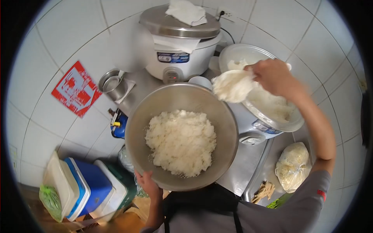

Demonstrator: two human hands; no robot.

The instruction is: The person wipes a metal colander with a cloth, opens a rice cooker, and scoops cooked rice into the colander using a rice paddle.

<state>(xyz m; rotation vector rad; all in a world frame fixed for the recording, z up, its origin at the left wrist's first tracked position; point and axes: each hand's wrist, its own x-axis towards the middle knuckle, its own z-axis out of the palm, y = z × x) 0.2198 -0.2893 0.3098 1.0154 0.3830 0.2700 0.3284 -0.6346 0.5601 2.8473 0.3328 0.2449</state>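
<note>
A large steel bowl [136,128] with a mound of cooked white rice [180,141] in it is in front of my body. My left hand [148,185] grips the bowl at its lower left rim. Higher up and to the right, my right hand [274,77] is closed on a rice scoop heaped with white rice [233,86]. The load hides most of the scoop, so its exact shape cannot be made out. It hangs between the bowl's upper right rim and an open rice cooker [248,116], which has more rice [272,105] inside.
A lidded rice cooker [151,66] with cloths on and under its lid stands behind the bowl. Metal containers [112,85] are at the left. A tied plastic bag [293,167] and ginger-like roots [265,190] lie at the right. Cooler boxes [91,178] stand lower left.
</note>
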